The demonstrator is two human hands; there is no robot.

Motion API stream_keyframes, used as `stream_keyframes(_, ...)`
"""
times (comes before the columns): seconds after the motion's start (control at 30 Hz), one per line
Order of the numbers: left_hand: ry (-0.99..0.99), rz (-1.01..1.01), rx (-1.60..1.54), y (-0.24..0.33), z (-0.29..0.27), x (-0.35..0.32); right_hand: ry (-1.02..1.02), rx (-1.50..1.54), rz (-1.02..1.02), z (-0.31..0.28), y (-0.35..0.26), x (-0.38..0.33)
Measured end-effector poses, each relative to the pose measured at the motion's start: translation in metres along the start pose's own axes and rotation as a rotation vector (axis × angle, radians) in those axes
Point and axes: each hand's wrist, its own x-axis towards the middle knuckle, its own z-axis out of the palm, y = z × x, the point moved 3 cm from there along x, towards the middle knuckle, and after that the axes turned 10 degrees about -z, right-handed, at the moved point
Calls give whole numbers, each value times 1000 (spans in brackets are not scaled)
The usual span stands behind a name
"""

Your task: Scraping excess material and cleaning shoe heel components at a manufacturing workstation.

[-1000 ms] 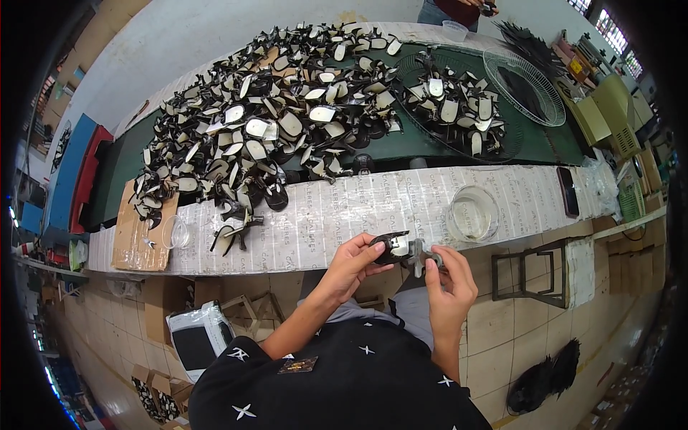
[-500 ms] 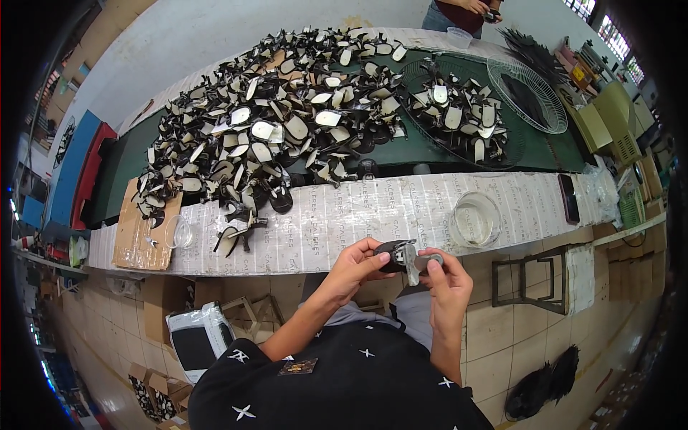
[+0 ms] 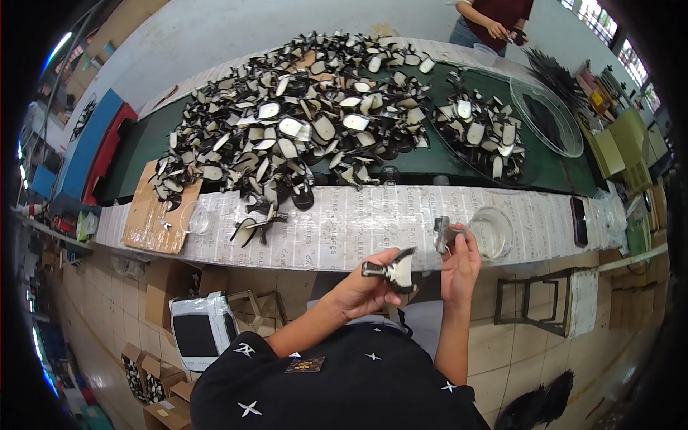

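Note:
Below the table's front edge, my left hand (image 3: 367,292) is closed round a black shoe-heel-like piece (image 3: 403,271) with a cream inner face turned up. My right hand (image 3: 460,266) pinches a small grey-green object (image 3: 441,233) whose kind I cannot make out. It is held up in front of a clear plastic tub (image 3: 491,235), apart from the black piece. A large heap of similar black-and-cream pieces (image 3: 290,127) covers the left and middle of the green table surface (image 3: 412,163).
More pieces lie in a round basket (image 3: 479,143) on the right, beside another basket (image 3: 562,132). A phone (image 3: 579,222), a small clear cup (image 3: 195,216) and cardboard (image 3: 147,233) lie along the near strip. A metal stool frame (image 3: 534,304) stands right. Another person (image 3: 502,25) works behind.
My hands have drawn apart. The left has turned the black piece so its cream face shows; the right has lifted the grey-green object up and away from it. The whole view has shifted slightly.

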Motion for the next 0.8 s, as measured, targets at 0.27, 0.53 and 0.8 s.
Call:
stream_keyframes(0.27,-187,-43,-213,-2,34,10,-98,-181,69,2,59,25)
stream_keyframes(0.53,-342,490,978,65,72,63,-114,-138,75,-12,63,22)
stream_keyframes(0.8,509,1150,2136,101,148,141,-137,-148,79,-12,62,18)
